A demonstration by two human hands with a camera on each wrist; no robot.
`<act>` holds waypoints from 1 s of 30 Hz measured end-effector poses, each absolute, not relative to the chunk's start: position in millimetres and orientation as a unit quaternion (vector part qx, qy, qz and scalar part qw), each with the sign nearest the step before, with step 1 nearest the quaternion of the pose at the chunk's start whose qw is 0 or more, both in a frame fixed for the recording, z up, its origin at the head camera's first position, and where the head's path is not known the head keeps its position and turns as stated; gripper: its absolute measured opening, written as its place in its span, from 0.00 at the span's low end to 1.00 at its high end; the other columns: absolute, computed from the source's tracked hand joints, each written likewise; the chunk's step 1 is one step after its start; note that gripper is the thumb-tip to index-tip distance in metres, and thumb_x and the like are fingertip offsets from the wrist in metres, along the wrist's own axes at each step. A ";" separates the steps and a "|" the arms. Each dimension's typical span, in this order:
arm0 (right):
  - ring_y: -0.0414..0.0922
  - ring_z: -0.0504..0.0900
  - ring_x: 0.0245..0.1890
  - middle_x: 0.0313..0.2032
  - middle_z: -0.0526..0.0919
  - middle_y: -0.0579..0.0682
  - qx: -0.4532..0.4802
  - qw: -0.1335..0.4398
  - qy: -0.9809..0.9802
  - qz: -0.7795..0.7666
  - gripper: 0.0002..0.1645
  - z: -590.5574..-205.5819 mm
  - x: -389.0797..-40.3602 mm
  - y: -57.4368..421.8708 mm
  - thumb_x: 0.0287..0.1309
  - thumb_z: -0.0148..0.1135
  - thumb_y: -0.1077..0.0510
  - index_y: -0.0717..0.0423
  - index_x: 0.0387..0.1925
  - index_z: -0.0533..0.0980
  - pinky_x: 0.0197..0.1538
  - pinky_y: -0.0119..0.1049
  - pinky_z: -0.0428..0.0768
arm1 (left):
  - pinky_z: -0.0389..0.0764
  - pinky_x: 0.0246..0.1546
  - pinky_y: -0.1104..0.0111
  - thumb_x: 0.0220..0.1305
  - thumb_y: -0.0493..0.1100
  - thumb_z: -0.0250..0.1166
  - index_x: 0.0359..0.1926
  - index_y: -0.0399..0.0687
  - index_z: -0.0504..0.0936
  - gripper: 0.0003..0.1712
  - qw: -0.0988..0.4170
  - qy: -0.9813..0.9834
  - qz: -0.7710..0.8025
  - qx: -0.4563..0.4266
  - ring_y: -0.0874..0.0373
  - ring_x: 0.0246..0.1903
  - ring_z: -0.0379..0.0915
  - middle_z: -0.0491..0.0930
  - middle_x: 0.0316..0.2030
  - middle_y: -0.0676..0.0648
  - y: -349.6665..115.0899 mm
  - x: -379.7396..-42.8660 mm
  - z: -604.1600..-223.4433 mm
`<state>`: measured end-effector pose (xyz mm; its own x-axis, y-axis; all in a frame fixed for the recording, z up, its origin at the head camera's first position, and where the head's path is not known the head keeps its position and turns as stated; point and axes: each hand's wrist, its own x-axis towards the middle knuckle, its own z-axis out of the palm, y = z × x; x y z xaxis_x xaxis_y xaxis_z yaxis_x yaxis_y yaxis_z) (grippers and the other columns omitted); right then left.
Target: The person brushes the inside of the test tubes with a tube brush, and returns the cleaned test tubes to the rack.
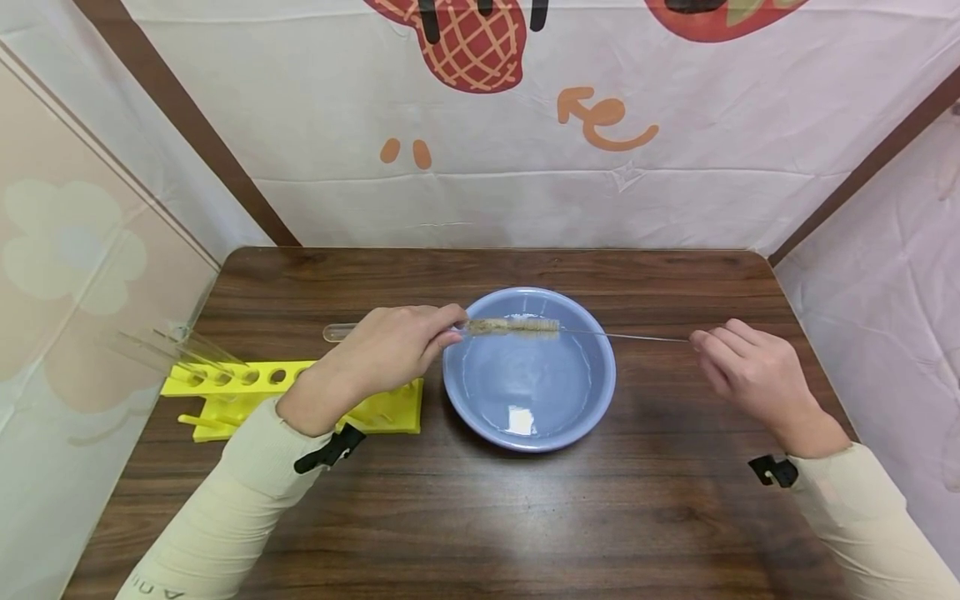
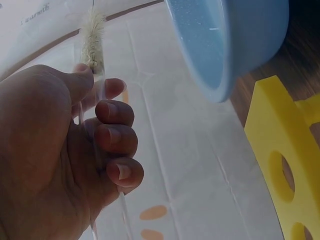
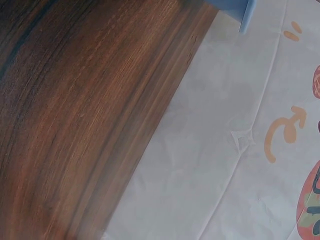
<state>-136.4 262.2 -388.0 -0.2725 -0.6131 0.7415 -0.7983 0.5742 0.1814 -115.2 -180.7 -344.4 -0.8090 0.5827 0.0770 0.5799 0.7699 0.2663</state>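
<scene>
A tube [image 1: 339,332] is gripped by the left hand [image 1: 382,346], a brush wire [image 1: 645,337] pinched by the right hand [image 1: 750,367] — bristles [image 1: 534,326] partly inside the tube, over the basin [image 1: 603,375] of water [image 1: 525,375]. Left of the basin, tubes [image 1: 197,351] are held in a rack [image 1: 408,408].

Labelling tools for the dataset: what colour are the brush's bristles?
Pale tan, almost cream. The bristles show best in the head view.

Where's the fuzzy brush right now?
In the head view, the fuzzy brush is over the far half of the blue bowl, between the left grip and the right grip, which holds its thin wire.
</scene>
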 end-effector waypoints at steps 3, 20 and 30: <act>0.50 0.72 0.17 0.21 0.77 0.54 0.447 0.405 -0.790 0.114 0.17 -388.9 -136.4 263.3 0.72 0.51 0.61 0.67 0.30 0.78 0.16 0.45 0.69 | 0.73 0.28 0.66 0.80 0.50 0.53 0.53 0.54 0.76 0.10 0.004 0.940 0.141 0.310 0.62 0.25 0.69 0.73 0.25 0.58 -181.5 -115.8 -345.0; 0.51 0.71 0.17 0.21 0.77 0.54 0.448 0.405 -0.788 0.123 0.17 -390.1 -134.9 264.5 0.71 0.50 0.62 0.67 0.29 0.78 0.16 0.45 0.69 | 0.72 0.27 0.65 0.79 0.49 0.54 0.53 0.52 0.78 0.11 0.009 0.943 0.139 0.303 0.60 0.26 0.69 0.74 0.27 0.57 -183.0 -117.8 -345.3; 0.46 0.72 0.19 0.22 0.79 0.52 0.441 0.370 -0.807 0.132 0.19 -390.1 -135.1 271.4 0.73 0.48 0.60 0.64 0.29 0.79 0.17 0.40 0.68 | 0.73 0.27 0.65 0.79 0.49 0.55 0.52 0.52 0.78 0.10 0.004 0.942 0.140 0.305 0.60 0.26 0.69 0.75 0.28 0.56 -182.8 -118.4 -345.8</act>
<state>-135.1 271.4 -390.1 -0.3382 -0.6137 0.7135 -0.8094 0.5764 0.1121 -118.4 -182.8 -345.8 -0.8141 0.5756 0.0772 0.5733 0.7752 0.2655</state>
